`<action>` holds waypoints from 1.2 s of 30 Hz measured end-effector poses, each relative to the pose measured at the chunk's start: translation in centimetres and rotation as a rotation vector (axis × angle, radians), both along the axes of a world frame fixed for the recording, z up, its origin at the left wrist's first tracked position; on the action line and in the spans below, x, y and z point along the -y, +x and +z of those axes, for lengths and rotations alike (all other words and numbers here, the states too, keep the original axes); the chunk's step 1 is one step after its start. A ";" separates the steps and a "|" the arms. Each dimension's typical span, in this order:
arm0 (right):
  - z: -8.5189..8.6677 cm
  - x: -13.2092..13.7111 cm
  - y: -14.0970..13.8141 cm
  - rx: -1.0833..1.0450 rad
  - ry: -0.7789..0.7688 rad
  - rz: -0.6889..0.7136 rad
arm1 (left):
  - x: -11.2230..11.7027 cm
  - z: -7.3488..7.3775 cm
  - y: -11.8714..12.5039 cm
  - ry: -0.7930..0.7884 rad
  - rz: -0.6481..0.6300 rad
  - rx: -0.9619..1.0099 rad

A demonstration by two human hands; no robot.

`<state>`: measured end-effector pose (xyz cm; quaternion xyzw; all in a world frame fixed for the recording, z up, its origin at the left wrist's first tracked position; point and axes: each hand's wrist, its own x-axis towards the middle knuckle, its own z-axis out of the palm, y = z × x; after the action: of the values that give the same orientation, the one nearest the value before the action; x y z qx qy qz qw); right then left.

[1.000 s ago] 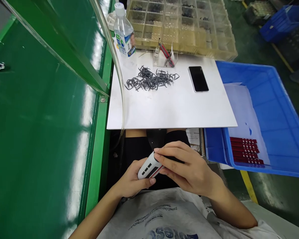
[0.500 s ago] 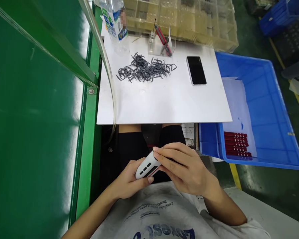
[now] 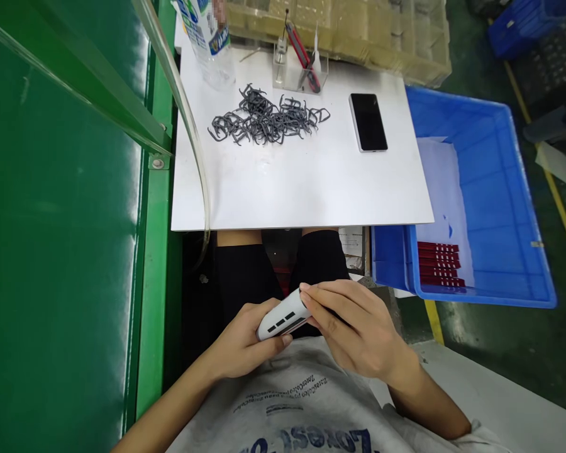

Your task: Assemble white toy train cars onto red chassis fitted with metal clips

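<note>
A white, rounded plastic casing [image 3: 283,318] with black slots along its side is held above my lap, tilted up to the right. My left hand [image 3: 248,340] wraps round its lower end, with the thumb along the near side. The fingers of my right hand [image 3: 358,327] are pressed together on its upper right end, and they hide that end. Whether a small part sits under those fingertips I cannot make out. On the white table [image 3: 306,195] beyond, a tangled pile of dark grey curved strips [image 3: 268,119] lies apart from both hands.
A black-screened phone [image 3: 368,123] lies on the table's right side. Behind the pile stand a plastic bottle [image 3: 212,53], a small clear holder [image 3: 295,78] with a red cutter, and a compartment box [image 3: 358,38]. A blue crate [image 3: 495,170] holds dark red strips [image 3: 438,264]. A clear hose [image 3: 188,113] hangs left.
My view has shifted slightly, so the table and crate appear higher and further left. The casing has turned a little, and its red stripe no longer shows. Both hands keep their hold.
</note>
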<state>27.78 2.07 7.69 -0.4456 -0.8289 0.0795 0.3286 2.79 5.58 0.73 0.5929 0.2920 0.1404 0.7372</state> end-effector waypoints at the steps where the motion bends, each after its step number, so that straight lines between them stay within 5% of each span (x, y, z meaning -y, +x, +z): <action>1: 0.0 0.3 0.0 -0.007 -0.002 -0.019 | 0.0 0.1 0.1 -0.006 -0.008 -0.001; 15: -0.9 1.0 2.2 -0.147 -0.021 0.132 | 0.5 0.6 0.9 -0.140 -0.119 0.045; 21: -1.7 1.4 1.5 -0.203 -0.133 0.029 | 0.8 0.6 0.9 0.017 -0.032 -0.086; 26: -2.7 1.9 0.3 -0.065 -0.070 -0.064 | 0.9 0.1 1.0 0.041 0.022 -0.133; 29: -2.6 1.1 0.8 -0.231 -0.135 -0.043 | 0.6 0.4 0.9 0.038 -0.011 -0.135; 33: -2.0 -0.9 2.4 -0.482 -0.331 0.059 | 0.3 0.1 -0.7 -0.295 -0.007 0.174; 36: -3.2 -2.1 3.0 -0.763 -0.439 -0.007 | 0.3 -1.5 -3.2 -0.516 0.175 0.457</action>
<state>30.76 4.21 4.47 -0.4464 -0.6100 0.4118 0.5090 -0.41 5.30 -0.73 0.3131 0.1951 0.2534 0.8943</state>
